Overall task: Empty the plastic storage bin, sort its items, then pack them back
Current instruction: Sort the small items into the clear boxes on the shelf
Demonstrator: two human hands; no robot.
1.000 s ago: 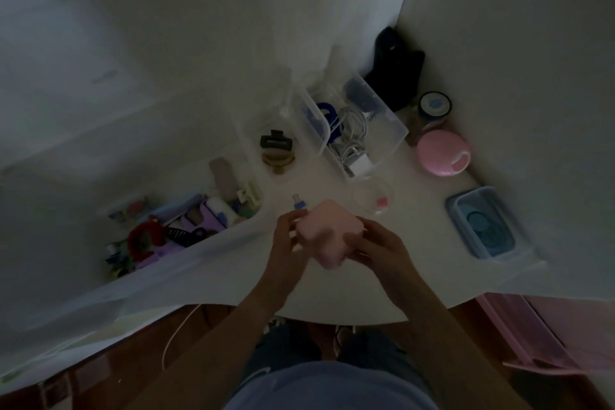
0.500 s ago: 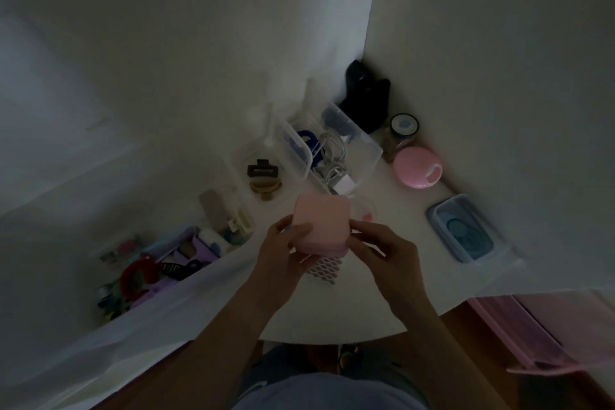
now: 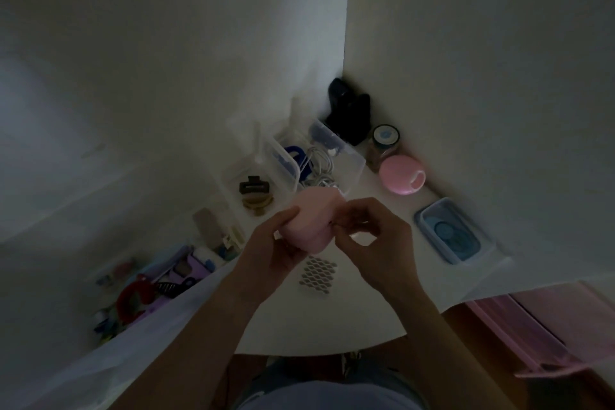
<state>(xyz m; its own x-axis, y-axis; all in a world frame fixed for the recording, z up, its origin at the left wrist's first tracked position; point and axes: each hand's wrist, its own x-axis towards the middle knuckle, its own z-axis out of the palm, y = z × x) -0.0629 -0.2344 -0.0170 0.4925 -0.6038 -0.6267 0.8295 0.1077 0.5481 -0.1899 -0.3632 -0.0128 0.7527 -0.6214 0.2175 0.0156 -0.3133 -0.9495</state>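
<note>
Left of the pink case (image 3: 311,221), the left hand (image 3: 276,243) cupped it with curled fingers; right of it, the right hand (image 3: 372,236) pinched its edge. Above the white mesh piece (image 3: 317,274), steady support would help it open cleanly.

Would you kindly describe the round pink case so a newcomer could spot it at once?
Start at the corner where the walls meet, by the jar. In front of that jar, on the white table, lies the round pink case. Unlike the squarish pink box in the hands, it is circular and untouched.
</note>
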